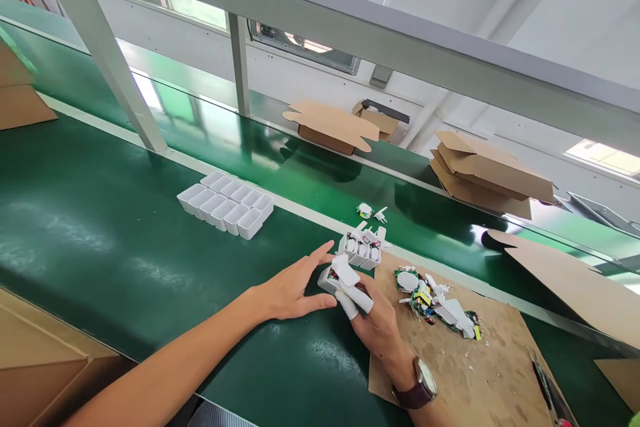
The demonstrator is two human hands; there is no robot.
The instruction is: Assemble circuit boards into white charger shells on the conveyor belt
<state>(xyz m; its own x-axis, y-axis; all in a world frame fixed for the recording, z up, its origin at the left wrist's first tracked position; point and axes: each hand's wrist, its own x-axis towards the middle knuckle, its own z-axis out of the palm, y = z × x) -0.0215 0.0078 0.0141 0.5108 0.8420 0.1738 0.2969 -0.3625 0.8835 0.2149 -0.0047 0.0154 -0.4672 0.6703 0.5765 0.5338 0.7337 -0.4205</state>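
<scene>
A brown cardboard sheet (500,373) lies on the green bench (100,247), and the work sits around its left edge. The right hand (377,320), with white covers on some fingertips and a watch (425,379) at the wrist, reaches across that edge and grips a white casing (327,281) just left of the sheet. A flat white piece (346,271) sits tilted over the casing's top. The left hand (300,287), farther left of the sheet, is spread wide, thumb and fingers apart around the casing's near side; whether any fingertip touches it is hard to tell from this angle.

By the sheet's far left corner stands a short row of filled casings (363,257), with parts and wires poking out. On the sheet itself lies a heap of circuit boards (435,303), mixed with white and yellow pieces. A dark-handled tool (545,380) lies at the sheet's right edge. Well left of the sheet, open-topped white casings (223,215) stand packed in two rows. Beyond the sheet, folded cartons (490,177) are stacked.
</scene>
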